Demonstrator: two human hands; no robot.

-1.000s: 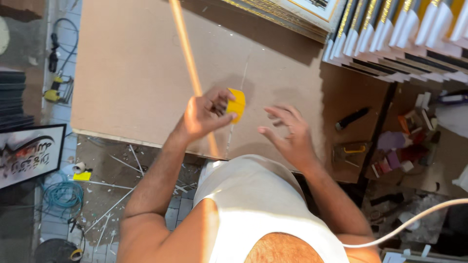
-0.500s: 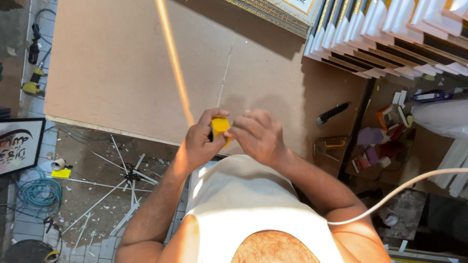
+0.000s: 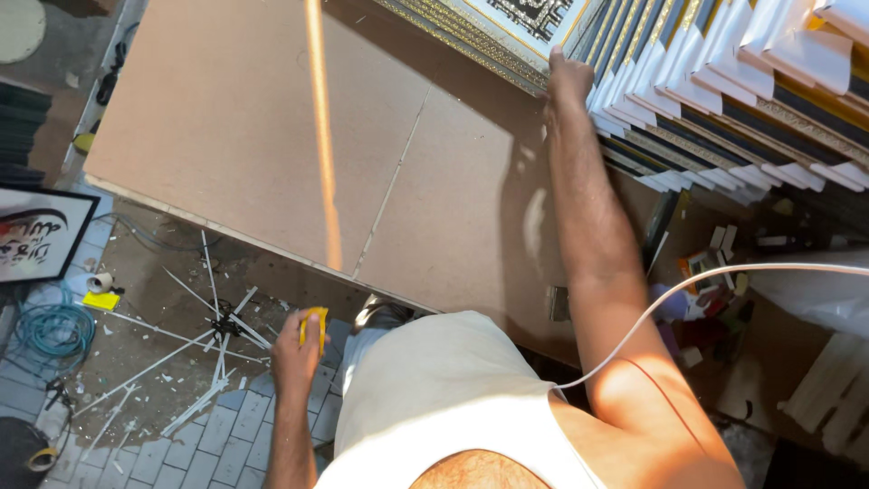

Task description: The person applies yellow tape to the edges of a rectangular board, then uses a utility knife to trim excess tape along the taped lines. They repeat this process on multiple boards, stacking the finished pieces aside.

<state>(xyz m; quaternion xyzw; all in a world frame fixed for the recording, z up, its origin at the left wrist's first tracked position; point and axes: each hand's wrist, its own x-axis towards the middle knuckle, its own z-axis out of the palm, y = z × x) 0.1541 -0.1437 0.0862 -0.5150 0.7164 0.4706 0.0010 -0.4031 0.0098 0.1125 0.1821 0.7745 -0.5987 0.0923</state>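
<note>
Right hand (image 3: 568,77) clasps the gilt frame (image 3: 471,41); left hand (image 3: 294,349) fists a yellow cutter (image 3: 314,326).
I'd pull it squarely over the brown board (image 3: 244,136); blade kept low.

Strong daylight from the near right, bright orange streak of glare (image 3: 321,136) ran across the sunlit brown board (image 3: 226,118), hard shadow of the raised right arm (image 3: 593,235) fell on it, floor at left dimmer, far frames sharp, slight wide-angle stretch at edges.
</note>
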